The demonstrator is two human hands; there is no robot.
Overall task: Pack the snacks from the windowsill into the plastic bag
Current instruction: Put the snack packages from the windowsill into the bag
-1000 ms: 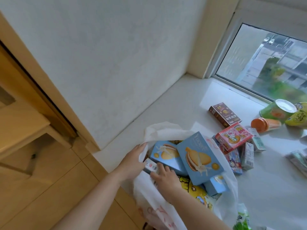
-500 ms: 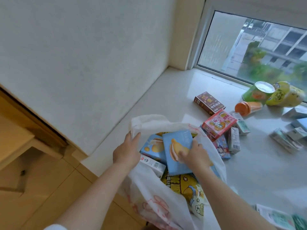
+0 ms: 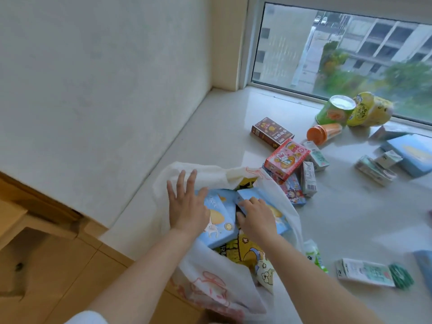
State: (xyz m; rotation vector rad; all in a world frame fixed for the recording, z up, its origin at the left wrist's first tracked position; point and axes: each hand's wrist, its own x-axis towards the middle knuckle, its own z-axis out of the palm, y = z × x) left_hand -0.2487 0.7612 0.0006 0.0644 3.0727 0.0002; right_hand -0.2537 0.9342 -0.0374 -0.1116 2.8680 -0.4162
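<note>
Windowsill (image 3: 210, 127), pale and glossy, runs from under my arms to the window (image 3: 350, 54); a white textured wall (image 3: 93, 78) closes its left side, and wooden floor (image 3: 58, 277) lies below to the left. Nearest me the white plastic bag (image 3: 210, 284) hangs over the sill's edge with its mouth open. Inside it a yellow packet (image 3: 245, 253) sits lowest, with two light blue boxes above it. My left hand (image 3: 187, 206) lies flat with straight, spread fingers on the left blue box (image 3: 219, 220) and the bag's rim. My right hand (image 3: 256, 216) curls its fingers over the top edge of the right blue box (image 3: 278, 213), gripping it.

To my right on the sill lie a white and green carton (image 3: 364, 272) and a green packet (image 3: 314, 253) just beside the bag. Past the bag's far rim a pink box (image 3: 287, 157) rests on another colourful box, with two small cartons (image 3: 308, 178) touching them. Beyond is a brown box (image 3: 271, 132), lying apart. Further right lie more blue boxes (image 3: 411, 153), blurred. Near the window an orange cup (image 3: 323, 133) lies on its side, with a green cup (image 3: 335, 111) and a yellow bag (image 3: 369, 111) tilted together against the frame.
</note>
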